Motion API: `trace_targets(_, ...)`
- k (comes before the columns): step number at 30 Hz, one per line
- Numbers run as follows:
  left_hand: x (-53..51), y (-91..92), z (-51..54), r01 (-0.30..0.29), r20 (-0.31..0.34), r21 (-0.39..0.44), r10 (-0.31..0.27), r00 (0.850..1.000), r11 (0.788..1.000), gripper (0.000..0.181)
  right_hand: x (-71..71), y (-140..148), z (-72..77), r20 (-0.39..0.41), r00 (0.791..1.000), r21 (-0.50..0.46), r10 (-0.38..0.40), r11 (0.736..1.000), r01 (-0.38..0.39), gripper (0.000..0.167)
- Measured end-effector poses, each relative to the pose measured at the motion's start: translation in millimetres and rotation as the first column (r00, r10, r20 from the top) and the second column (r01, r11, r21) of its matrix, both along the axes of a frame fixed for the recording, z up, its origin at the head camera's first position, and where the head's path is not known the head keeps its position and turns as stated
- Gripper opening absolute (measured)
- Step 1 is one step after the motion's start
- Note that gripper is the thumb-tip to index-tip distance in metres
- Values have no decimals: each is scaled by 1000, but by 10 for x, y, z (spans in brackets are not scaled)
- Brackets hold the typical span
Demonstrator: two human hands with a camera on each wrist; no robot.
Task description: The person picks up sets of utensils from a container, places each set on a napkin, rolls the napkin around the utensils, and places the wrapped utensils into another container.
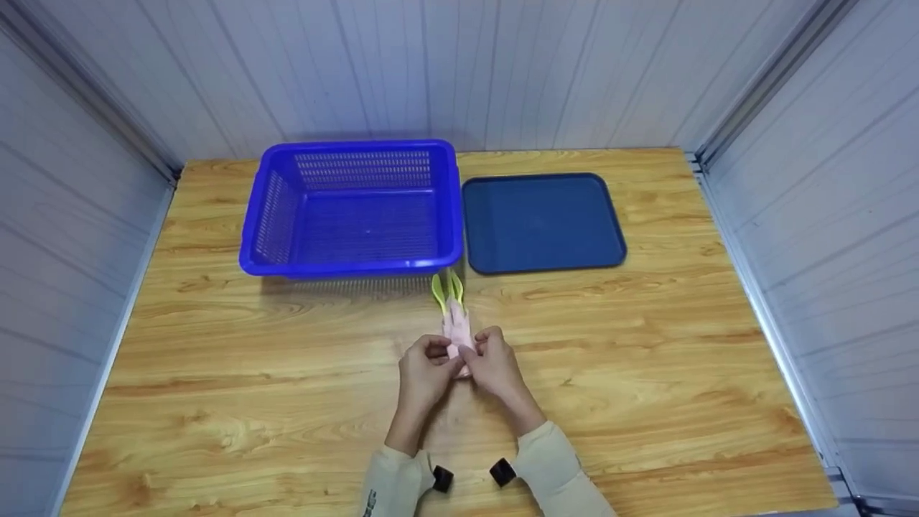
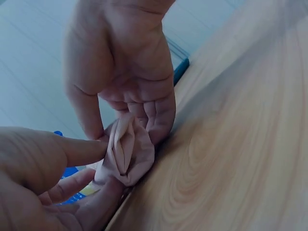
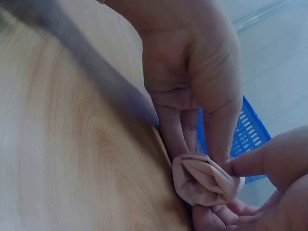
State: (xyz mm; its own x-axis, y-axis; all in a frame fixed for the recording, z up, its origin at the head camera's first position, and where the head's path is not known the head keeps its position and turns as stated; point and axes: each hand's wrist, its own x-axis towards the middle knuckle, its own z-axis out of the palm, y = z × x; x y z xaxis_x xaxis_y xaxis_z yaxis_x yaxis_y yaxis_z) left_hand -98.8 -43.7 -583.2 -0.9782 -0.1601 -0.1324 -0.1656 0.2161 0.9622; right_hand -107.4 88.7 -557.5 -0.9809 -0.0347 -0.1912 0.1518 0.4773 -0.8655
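A pink cloth [image 1: 459,332], rolled into a narrow bundle, lies on the table in front of the basket. Two yellow-green utensils with spoon-like heads [image 1: 439,291] stick out of its far end; the rest of them is hidden inside. My left hand [image 1: 425,373] pinches the left side of the roll between thumb and fingers. On the other side, my right hand [image 1: 497,365] holds it with curled fingers, its thumb on top. Both wrist views look into the near end, where the rolled cloth [image 2: 127,154] shows loose folded layers around a hollow.
A blue plastic basket [image 1: 352,270] with slotted walls stands just beyond the utensil heads, at the back left. To its right a dark blue tray [image 1: 546,222] lies flat. The wooden table [image 1: 646,373] is enclosed by pale panel walls [image 1: 459,72] at the back and sides.
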Motion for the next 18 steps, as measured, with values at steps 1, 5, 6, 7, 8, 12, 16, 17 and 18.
trace_targets(1, -1, 3, 9, 2, 8, -3, -2, 1000, 1000, 29, -10, 10, -4, -1, 1000, 2, 1, 1000, -1, 26)
trace_targets(5, -19, -9, 57, 25, 59, -12, -24, 998, 1000, 35, -61, 42, -40, 2, 1000, 15, -4, 1000, 4, 26)
trace_targets(6, -27, -18, 70, 33, 76, -15, -31, 997, 999, 37, -73, 43, -49, 14, 1000, -6, -6, 1000, 6, 26)
trace_targets(7, -34, -29, 82, 41, 94, -17, -39, 995, 999, 39, -85, 42, -59, 29, 1000, -33, -10, 999, 11, 25)
trace_targets(8, -42, -41, 93, 50, 109, -19, -47, 993, 999, 40, -94, 38, -67, 53, 999, -77, -15, 997, 19, 25)
trace_targets(12, -67, -87, 118, 104, 152, 2, -103, 983, 995, 40, -99, 1, -96, 168, 985, -326, -41, 941, 95, 24)
trace_targets(16, -75, -120, 100, 140, 167, 107, -156, 974, 984, 36, -76, -14, -127, 233, 971, -481, -49, 862, 159, 25)
trace_targets(17, -72, -125, 92, 139, 172, 141, -163, 971, 980, 36, -63, -10, -127, 239, 970, -496, -43, 854, 160, 25)
trace_targets(18, -64, -133, 80, 140, 181, 182, -173, 968, 973, 37, -46, -4, -125, 246, 969, -511, -35, 845, 161, 25)
